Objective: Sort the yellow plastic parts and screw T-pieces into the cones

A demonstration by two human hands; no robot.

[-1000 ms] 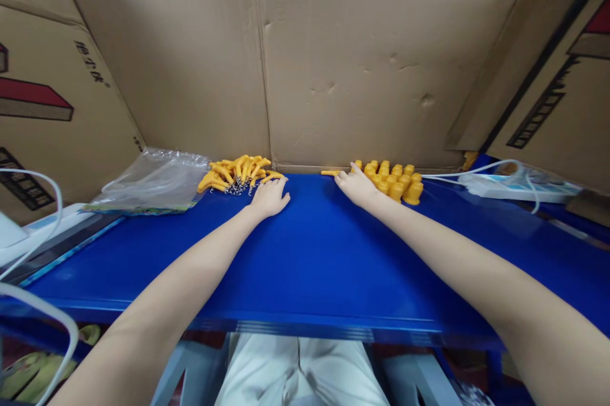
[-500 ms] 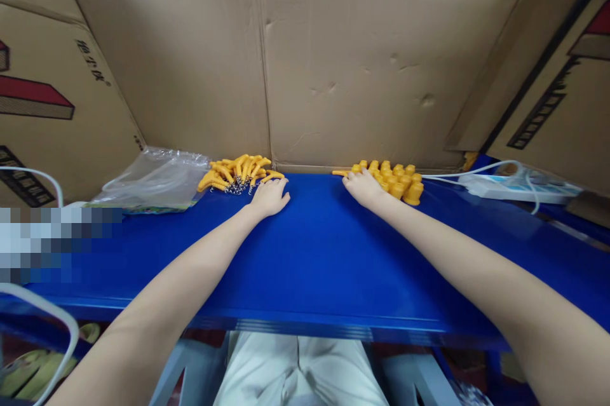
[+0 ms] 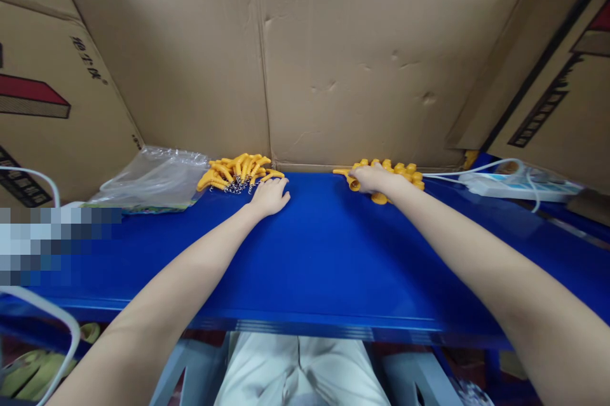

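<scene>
My left hand (image 3: 270,196) lies flat and open on the blue table (image 3: 309,253), fingertips at the edge of a pile of yellow curved pieces with small metal chains (image 3: 238,171). My right hand (image 3: 376,178) lies over a cluster of stubby yellow plastic parts (image 3: 408,172) at the table's back edge, fingers curled down on them. One yellow part (image 3: 353,183) pokes out at the thumb side and another (image 3: 380,198) shows under the palm. The hand hides most of the cluster.
Cardboard sheets (image 3: 333,56) wall in the back, with printed boxes on both sides. A clear plastic bag (image 3: 152,180) lies at the left rear. A white power strip with cables (image 3: 515,187) sits at the right rear. A white cable (image 3: 28,304) loops at the left edge.
My right hand slid right and back, from beside the yellow parts onto them, and its fingers curled down. A couple of parts have tipped over. My left hand stayed put.
</scene>
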